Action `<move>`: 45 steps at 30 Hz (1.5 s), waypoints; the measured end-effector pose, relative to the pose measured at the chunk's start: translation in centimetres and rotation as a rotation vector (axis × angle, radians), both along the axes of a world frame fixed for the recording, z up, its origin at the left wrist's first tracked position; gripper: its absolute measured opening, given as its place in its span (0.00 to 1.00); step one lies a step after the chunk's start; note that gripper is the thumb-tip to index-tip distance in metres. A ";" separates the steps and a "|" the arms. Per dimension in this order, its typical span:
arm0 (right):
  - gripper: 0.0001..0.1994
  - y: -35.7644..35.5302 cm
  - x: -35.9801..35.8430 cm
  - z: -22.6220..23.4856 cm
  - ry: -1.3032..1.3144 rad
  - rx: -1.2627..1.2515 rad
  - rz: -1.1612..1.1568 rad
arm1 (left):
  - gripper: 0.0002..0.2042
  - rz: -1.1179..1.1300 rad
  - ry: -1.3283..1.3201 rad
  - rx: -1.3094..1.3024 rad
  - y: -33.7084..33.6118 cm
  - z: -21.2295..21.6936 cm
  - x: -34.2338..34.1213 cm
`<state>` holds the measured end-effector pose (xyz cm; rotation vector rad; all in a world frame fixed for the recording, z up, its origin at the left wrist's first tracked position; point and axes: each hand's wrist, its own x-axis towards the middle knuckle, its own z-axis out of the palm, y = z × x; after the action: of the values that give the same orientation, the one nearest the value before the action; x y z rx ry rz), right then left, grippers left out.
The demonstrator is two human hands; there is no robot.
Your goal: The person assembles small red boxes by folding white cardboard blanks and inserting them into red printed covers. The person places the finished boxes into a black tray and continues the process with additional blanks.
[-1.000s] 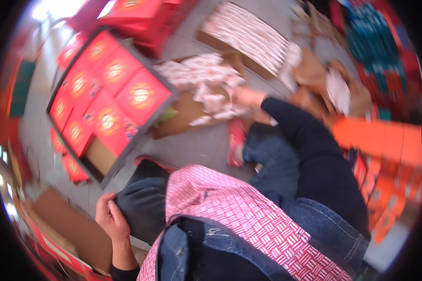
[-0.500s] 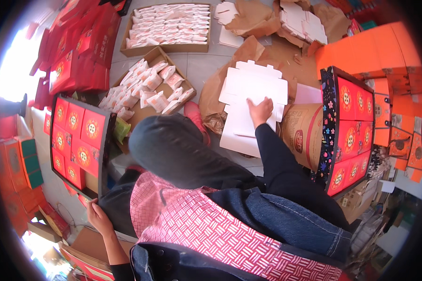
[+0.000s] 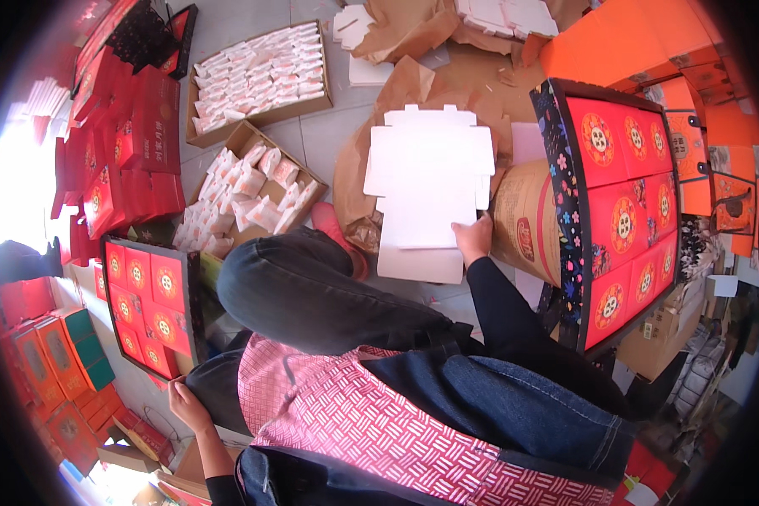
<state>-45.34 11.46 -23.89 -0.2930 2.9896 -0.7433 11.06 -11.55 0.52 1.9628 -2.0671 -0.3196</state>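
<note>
Closest to us, we see our own lap from above: a pink-and-white patterned apron (image 3: 371, 422) over dark jeans, one knee raised. Our left hand (image 3: 187, 405) rests low at our left side beside the apron's edge, fingers loosely curled around nothing that we can make out. Just beyond it stands a black tray (image 3: 196, 295) filled with red square gift boxes (image 3: 148, 308), which looks fully packed. Our right arm, in a dark sleeve, stretches forward, and our right hand (image 3: 474, 238) pinches the near right edge of a stack of flat white die-cut carton blanks (image 3: 428, 190), thumb on top, fingers hidden under the sheet. The stack lies on crumpled brown wrapping paper (image 3: 401, 80) on the floor, straight ahead of the knee. None of these blanks is folded yet, so we judge this batch is barely begun. To the right leans a second floral-edged tray (image 3: 620, 211) of red boxes, also full. Farther off sit two open cardboard cartons (image 3: 266, 72) of small white wrapped packets, still loose, with stacks of red gift boxes at far left and orange boxes (image 3: 624, 42) at far right.
</note>
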 end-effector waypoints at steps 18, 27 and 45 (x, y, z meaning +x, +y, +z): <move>0.22 -1.7 2.5 5.7 0.134 -0.154 0.443 | 0.13 0.058 0.064 -0.036 -1.2 -0.2 0.0; 0.17 -35.8 -6.5 -6.3 -0.401 -0.566 0.410 | 0.13 0.121 0.051 0.052 -1.2 0.1 2.4; 0.46 -44.7 -21.5 -14.8 -0.344 0.158 0.154 | 0.15 0.292 -0.018 0.425 -2.6 1.2 4.8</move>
<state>-66.85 -33.27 -38.71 -0.3437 2.6454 -0.4816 15.84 -14.12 1.76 2.4772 -1.7940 -0.7265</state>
